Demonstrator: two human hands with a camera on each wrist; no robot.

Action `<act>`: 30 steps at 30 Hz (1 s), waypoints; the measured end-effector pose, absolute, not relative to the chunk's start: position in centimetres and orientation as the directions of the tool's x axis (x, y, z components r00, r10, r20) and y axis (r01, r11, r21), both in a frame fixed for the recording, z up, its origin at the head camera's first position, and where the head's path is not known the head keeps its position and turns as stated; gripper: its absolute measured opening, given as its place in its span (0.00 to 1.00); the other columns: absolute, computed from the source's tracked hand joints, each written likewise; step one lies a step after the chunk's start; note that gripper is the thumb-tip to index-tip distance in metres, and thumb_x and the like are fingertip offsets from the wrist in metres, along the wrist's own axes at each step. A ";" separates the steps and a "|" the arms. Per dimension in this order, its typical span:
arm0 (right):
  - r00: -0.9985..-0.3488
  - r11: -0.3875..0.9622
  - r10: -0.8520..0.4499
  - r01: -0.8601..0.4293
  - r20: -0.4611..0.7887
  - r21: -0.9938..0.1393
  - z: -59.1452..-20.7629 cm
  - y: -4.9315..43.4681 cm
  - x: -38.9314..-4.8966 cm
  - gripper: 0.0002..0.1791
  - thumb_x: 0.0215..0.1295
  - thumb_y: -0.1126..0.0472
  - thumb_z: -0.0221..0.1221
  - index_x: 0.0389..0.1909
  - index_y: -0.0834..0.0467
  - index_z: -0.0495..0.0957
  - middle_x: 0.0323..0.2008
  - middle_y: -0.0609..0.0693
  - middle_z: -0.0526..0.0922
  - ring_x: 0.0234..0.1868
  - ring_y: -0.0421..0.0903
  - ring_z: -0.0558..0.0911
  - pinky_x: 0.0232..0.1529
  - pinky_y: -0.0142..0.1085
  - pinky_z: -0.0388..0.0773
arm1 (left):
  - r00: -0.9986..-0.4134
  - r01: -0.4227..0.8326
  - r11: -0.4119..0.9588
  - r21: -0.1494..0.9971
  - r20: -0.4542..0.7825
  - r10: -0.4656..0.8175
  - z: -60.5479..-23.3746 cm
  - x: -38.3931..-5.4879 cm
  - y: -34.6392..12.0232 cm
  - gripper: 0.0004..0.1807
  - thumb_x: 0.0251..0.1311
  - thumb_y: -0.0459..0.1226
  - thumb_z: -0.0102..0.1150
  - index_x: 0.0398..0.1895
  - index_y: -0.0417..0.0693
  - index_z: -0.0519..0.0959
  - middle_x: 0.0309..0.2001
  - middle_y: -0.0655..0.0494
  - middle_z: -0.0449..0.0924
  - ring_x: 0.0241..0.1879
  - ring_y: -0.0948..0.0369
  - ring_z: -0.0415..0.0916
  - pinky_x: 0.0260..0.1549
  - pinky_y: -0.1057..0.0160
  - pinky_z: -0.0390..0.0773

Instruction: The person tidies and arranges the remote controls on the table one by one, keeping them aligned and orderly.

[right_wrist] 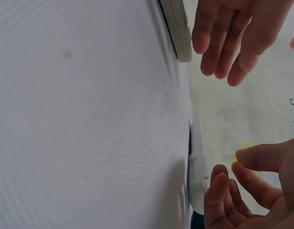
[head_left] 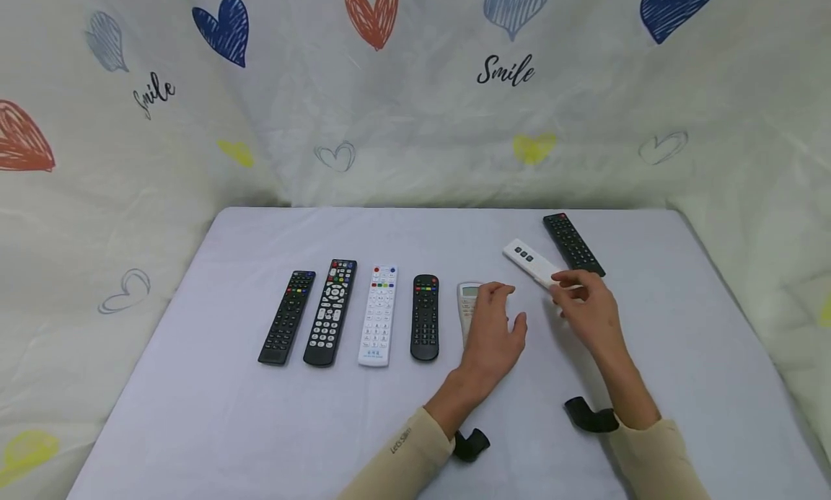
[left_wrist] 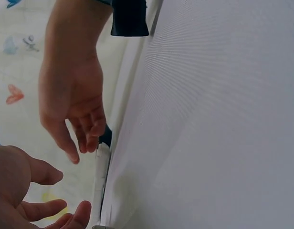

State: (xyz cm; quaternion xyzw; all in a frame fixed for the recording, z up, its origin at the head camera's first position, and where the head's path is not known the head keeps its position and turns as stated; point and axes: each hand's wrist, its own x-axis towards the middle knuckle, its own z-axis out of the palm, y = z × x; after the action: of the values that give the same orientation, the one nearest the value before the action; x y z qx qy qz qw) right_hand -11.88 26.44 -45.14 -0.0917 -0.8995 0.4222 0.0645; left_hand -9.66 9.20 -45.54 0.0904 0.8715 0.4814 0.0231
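Note:
My left hand (head_left: pixel 492 334) hovers at a white air-conditioner remote (head_left: pixel 469 292) with a small screen, covering most of it. Its fingers are loosely bent, with nothing between them. Close to the near end of a slim white remote (head_left: pixel 529 260) with a few dark buttons is my right hand (head_left: pixel 587 309). That remote lies slanted on the table. In the right wrist view, the thumb and forefinger of the right hand (right_wrist: pixel 261 186) nearly meet, and nothing shows between them. Whether its other fingertips touch the white remote (right_wrist: pixel 197 176) I cannot tell.
A black remote (head_left: pixel 574 243) lies slanted at the back right. On the left stand in a row a slim black remote (head_left: pixel 287 317), a larger black remote (head_left: pixel 330 312), a white remote (head_left: pixel 377 316) and a short black remote (head_left: pixel 425 317). Behind the table (head_left: pixel 195 413) hangs a heart-patterned cloth (head_left: pixel 415 89).

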 end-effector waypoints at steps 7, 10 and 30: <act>-0.969 0.620 0.239 0.107 0.057 -0.777 -45.2 27.1 -12.0 0.19 0.72 0.62 0.62 0.60 0.65 0.79 0.60 0.64 0.72 0.48 0.56 0.84 0.28 0.24 0.78 | -0.976 0.178 0.476 0.861 0.091 0.200 -45.3 -10.3 10.2 0.25 0.74 0.37 0.59 0.70 0.41 0.71 0.70 0.49 0.66 0.59 0.56 0.77 0.55 0.70 0.80; -0.966 0.626 0.255 0.130 0.044 -0.769 -45.5 27.3 -11.9 0.21 0.71 0.63 0.63 0.62 0.65 0.78 0.61 0.66 0.70 0.52 0.62 0.84 0.28 0.22 0.76 | -0.975 0.162 0.473 0.866 0.067 0.210 -45.3 -10.3 10.4 0.26 0.74 0.38 0.58 0.72 0.41 0.70 0.71 0.49 0.66 0.61 0.57 0.76 0.58 0.68 0.79; -0.982 0.698 0.188 0.122 0.017 -0.705 -46.0 27.4 -11.7 0.34 0.64 0.68 0.68 0.72 0.64 0.70 0.65 0.67 0.72 0.51 0.65 0.86 0.32 0.25 0.72 | -0.973 0.148 0.519 0.842 0.030 0.229 -44.8 -11.0 11.2 0.27 0.75 0.39 0.57 0.73 0.39 0.68 0.74 0.46 0.64 0.69 0.57 0.72 0.68 0.59 0.76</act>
State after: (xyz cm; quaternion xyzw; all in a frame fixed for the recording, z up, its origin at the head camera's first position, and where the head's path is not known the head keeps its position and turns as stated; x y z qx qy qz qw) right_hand -11.68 27.36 -45.98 -0.0842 -0.9205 0.3791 0.0438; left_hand -11.02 11.17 -44.85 0.1082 0.8704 0.4785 0.0421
